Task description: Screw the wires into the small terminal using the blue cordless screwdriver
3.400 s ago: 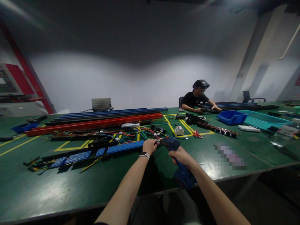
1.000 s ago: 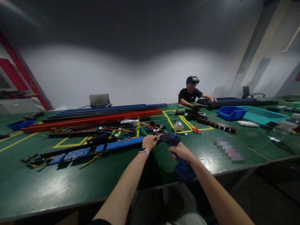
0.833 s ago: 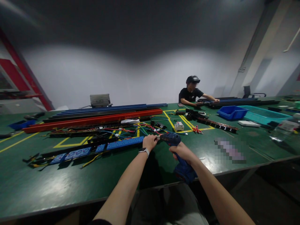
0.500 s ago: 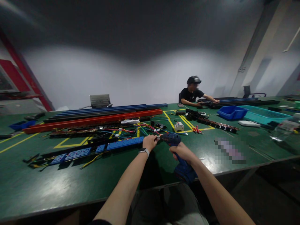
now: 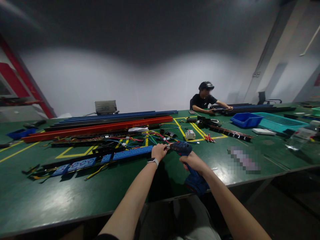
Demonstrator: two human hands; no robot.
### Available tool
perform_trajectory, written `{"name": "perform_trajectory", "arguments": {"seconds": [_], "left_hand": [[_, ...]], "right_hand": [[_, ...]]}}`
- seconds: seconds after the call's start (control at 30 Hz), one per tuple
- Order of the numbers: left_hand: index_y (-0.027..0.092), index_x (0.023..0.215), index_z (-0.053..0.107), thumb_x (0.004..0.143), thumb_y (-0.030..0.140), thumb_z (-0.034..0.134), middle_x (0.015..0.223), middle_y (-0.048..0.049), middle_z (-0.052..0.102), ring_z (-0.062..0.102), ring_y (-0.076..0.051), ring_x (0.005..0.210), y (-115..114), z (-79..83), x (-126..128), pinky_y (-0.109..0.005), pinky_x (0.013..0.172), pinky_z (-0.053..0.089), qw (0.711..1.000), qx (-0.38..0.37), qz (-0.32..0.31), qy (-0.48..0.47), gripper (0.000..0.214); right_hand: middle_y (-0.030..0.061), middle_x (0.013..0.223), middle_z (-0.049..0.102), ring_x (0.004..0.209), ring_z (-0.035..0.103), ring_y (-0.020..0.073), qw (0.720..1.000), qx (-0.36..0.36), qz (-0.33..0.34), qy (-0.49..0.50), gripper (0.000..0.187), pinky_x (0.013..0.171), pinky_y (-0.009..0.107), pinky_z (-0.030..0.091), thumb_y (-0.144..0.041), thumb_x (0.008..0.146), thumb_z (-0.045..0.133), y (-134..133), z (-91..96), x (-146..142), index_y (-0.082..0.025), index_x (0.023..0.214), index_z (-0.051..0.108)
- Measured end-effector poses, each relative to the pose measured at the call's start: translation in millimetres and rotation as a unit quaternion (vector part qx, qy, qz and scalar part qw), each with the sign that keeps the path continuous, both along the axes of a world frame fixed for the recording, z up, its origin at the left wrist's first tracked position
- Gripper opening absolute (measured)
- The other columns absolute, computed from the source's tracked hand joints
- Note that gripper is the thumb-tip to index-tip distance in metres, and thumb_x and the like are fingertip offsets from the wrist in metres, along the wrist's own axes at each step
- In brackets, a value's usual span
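Observation:
My right hand (image 5: 193, 161) is wrapped round the grip of a blue cordless drill (image 5: 182, 148), whose nose points left. My left hand (image 5: 159, 151), with a watch on the wrist, is closed at the drill's tip. What its fingers pinch is too small to make out. Beside the left hand ends a long black power strip with blue socket modules (image 5: 132, 152), which lies slantwise across the table. A yellow wire (image 5: 96, 172) sticks out from the strip's near side.
Behind the strip lie loose coloured wires (image 5: 150, 136), an orange rail (image 5: 100, 128) and a white circuit breaker (image 5: 190, 134). Farther right are a blue bin (image 5: 246, 120), a teal basket (image 5: 280, 123) and a water bottle (image 5: 300, 138). A co-worker (image 5: 203, 100) sits across the green table (image 5: 87, 196).
The view has shifted very slightly. Both hands and the drill keep nearly the same place beside the strip's end.

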State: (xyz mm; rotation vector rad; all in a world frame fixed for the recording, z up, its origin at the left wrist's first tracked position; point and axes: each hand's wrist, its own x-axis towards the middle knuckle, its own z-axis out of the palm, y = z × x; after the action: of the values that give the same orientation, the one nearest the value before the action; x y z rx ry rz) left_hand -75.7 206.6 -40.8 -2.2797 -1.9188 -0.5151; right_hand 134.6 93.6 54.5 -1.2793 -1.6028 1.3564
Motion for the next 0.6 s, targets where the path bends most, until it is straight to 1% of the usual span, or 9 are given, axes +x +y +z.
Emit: {"name": "perform_trajectory", "arguments": {"seconds": [0.1, 0.27, 0.43, 0.6], "left_hand": [[0.03, 0.105, 0.069, 0.096, 0.059, 0.039, 0.1, -0.0055, 0.07, 0.06, -0.021, 0.096, 0.9, -0.6, -0.2, -0.031, 0.08, 0.04, 1.0, 0.005, -0.004, -0.001, 0.043], [0.03, 0.107, 0.069, 0.095, 0.059, 0.04, 0.1, -0.0057, 0.07, 0.059, -0.021, 0.098, 1.7, -1.5, -0.4, -0.031, 0.081, 0.039, 1.0, 0.0, -0.002, -0.002, 0.042], [0.03, 0.106, 0.07, 0.096, 0.058, 0.04, 0.1, -0.0056, 0.07, 0.06, -0.021, 0.097, 2.3, -1.9, -1.1, -0.031, 0.08, 0.039, 1.0, 0.0, -0.005, 0.002, 0.042], [0.031, 0.108, 0.069, 0.096, 0.058, 0.041, 0.1, -0.0052, 0.07, 0.06, -0.021, 0.097, 2.1, -2.0, -1.0, -0.031, 0.079, 0.039, 1.0, 0.007, -0.003, 0.003, 0.042]], "right_hand": [[-0.0053, 0.044, 0.049, 0.039, 0.046, 0.0105, 1.0, -0.001, -0.002, 0.001, 0.006, 0.039, 0.02, 0.034, -0.016, 0.069, 0.055, -0.4, 0.3, 0.0, -0.019, 0.073, 0.053], [-0.0064, 0.043, 0.047, 0.039, 0.046, 0.0099, 1.0, 0.002, -0.013, -0.005, 0.007, 0.039, 0.019, 0.034, -0.016, 0.068, 0.056, -0.8, 0.9, 0.0, -0.019, 0.073, 0.051], [-0.0059, 0.044, 0.048, 0.038, 0.046, 0.0102, 1.0, 0.009, 0.0, -0.005, 0.007, 0.039, 0.019, 0.034, -0.016, 0.069, 0.056, 0.6, 0.0, 0.6, -0.019, 0.072, 0.051], [-0.0051, 0.043, 0.049, 0.038, 0.045, 0.0098, 1.0, 0.004, -0.007, -0.016, 0.006, 0.039, 0.02, 0.034, -0.016, 0.069, 0.056, -0.2, 1.0, 1.4, -0.019, 0.069, 0.05]]}}
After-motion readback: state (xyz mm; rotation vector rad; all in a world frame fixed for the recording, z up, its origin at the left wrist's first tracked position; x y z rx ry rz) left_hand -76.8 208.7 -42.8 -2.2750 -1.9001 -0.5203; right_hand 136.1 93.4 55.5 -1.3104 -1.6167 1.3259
